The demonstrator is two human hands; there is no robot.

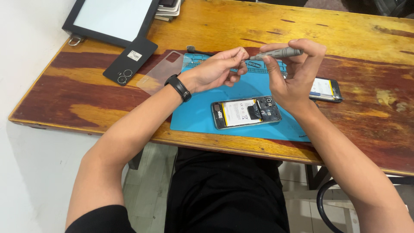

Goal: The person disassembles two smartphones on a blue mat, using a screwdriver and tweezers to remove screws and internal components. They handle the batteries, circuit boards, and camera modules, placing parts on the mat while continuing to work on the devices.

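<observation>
- An opened phone [246,112] is seen lying flat on the near part of a blue mat [194,116], its back cover off, so that the battery and the dark circuit parts are exposed; opening is judged to be done, while the inner parts appear to be in place and not yet lifted out.
- Above and just beyond the phone, both hands are held raised over the mat, apart from the phone and not touching it.
- A grey screwdriver [276,53] is gripped between the thumb and fingers of the right hand [293,73], its tip pointing left.
- The tip is pinched by the fingertips of the left hand [217,69], which is closed on it; whether a bit is being fitted or removed cannot be told.
- A black band [180,87] is worn on the left wrist.
- To the right, a second phone [325,89] is laid partly on the mat's edge.
- Farther left, a clear case [160,72] and a black back cover [130,60] are laid on the wooden table [366,39].
- At the far left, a black-framed light panel [110,19] is placed.
</observation>
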